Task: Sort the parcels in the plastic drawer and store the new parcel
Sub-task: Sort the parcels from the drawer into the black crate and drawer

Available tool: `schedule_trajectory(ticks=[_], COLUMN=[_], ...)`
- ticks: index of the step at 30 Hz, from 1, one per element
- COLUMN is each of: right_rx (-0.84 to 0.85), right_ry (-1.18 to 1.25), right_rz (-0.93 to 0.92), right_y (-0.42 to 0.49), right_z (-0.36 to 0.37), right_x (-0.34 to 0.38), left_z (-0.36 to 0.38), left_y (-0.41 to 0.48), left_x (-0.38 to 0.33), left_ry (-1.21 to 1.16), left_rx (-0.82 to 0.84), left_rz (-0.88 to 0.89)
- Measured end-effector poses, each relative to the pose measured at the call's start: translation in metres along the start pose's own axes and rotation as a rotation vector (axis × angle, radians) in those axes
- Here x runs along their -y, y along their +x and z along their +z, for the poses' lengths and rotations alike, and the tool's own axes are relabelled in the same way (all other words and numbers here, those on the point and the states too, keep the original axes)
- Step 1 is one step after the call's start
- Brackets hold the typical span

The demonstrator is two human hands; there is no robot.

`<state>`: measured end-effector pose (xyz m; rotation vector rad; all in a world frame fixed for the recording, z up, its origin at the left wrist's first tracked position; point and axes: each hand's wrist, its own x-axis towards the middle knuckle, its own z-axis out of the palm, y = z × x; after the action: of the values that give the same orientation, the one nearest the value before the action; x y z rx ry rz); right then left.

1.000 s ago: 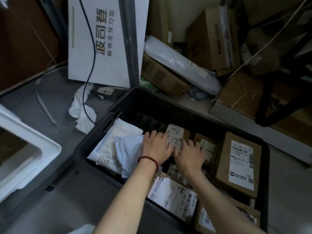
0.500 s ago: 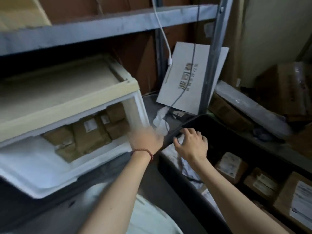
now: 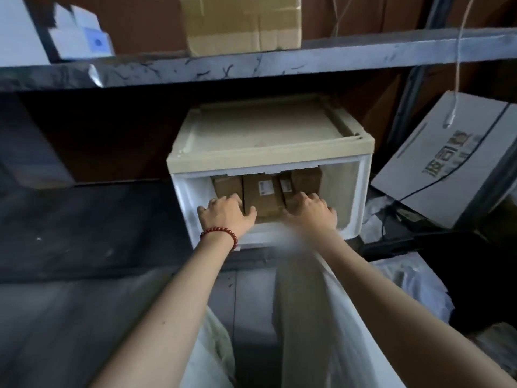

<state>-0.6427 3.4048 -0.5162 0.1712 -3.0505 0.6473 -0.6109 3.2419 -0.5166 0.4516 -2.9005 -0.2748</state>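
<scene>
The plastic drawer [image 3: 355, 191], white with a beige top, stands on the lower shelf with its front open. Three brown cardboard parcels stand side by side inside: a left parcel [image 3: 225, 184], a middle parcel [image 3: 261, 196] with a small white label, and a right parcel [image 3: 306, 179]. My left hand [image 3: 226, 215], a red bead bracelet on its wrist, reaches in and grips the left parcel, thumb against the middle one. My right hand [image 3: 309, 214] curls over the lower part of the right parcel. Both hands hide the parcels' bottoms.
A shelf board [image 3: 279, 64] runs just above the drawer, carrying a taped carton [image 3: 243, 23] and a small white box [image 3: 81, 37]. A white printed box [image 3: 447, 169] leans at the right, with a hanging cable plug [image 3: 448, 120]. The black bin [image 3: 475, 264] and white bags [image 3: 405, 281] lie lower right.
The view swung from the black bin up to the drawer. Both hands left the bin's parcels and now reach into the drawer, onto the cardboard parcels.
</scene>
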Motion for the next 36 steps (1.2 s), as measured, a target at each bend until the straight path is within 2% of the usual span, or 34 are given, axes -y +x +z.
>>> schedule_trajectory(ticks=[4, 9, 17, 20, 24, 30, 36], right_rx=[0.084, 0.182, 0.097, 0.076, 0.091, 0.187, 0.236], right_ry=[0.029, 0.021, -0.069, -0.05, -0.036, 0.024, 0.239], right_rz=[0.012, 0.075, 0.037, 0.031, 0.07, 0.13, 0.241], right_y=[0.01, 0.031, 0.076, 0.097, 0.124, 0.157, 0.183], right_z=[0.019, 0.046, 0.075, 0.086, 0.101, 0.122, 0.144], right_x=[0.018, 0.012, 0.01, 0.01, 0.003, -0.005, -0.01], left_z=[0.003, 0.031, 0.073, 0.081, 0.091, 0.116, 0.142], left_y=[0.002, 0.013, 0.076, 0.098, 0.121, 0.152, 0.164], left_x=[0.032, 0.046, 0.03, 0.03, 0.04, 0.056, 0.042], left_ry=[0.026, -0.027, -0.197, -0.164, -0.229, -0.376, -0.46], left_rx=[0.034, 0.177, 0.268, 0.311, 0.356, 0.459, 0.462], left_rz=[-0.062, -0.096, -0.068, -0.026, -0.069, -0.167, -0.225])
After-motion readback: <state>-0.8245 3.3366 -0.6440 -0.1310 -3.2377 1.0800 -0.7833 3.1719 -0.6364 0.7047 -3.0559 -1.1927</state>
